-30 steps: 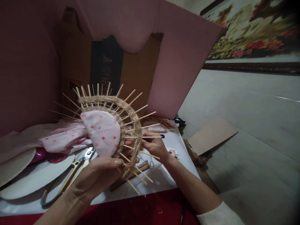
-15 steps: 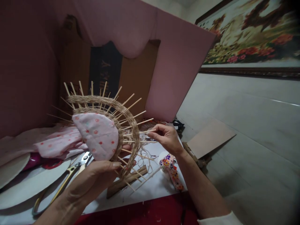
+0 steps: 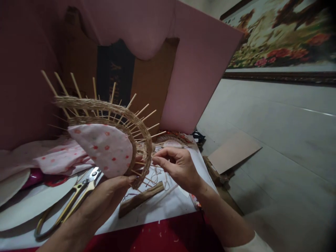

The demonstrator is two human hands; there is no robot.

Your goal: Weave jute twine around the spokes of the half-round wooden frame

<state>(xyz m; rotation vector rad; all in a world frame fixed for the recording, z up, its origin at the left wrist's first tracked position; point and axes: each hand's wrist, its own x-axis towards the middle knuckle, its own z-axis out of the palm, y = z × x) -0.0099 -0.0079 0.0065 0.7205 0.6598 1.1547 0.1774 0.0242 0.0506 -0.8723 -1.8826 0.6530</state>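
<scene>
Basketwork (image 3: pixel 123 111) up in the air over the white table (image 3: pixel 131 221), spotted cloth panel (image 3: pixel 103 150) showing! Left hand (image 3: pixel 114 192) has it clamped at the lower edge, thumb in front. Right hand (image 3: pixel 181 166) is at the outer band, thumb and forefinger close; whether they pinch anything, I can't tell. Scissors (image 3: pixel 84 186) lie behind the left wrist.
</scene>
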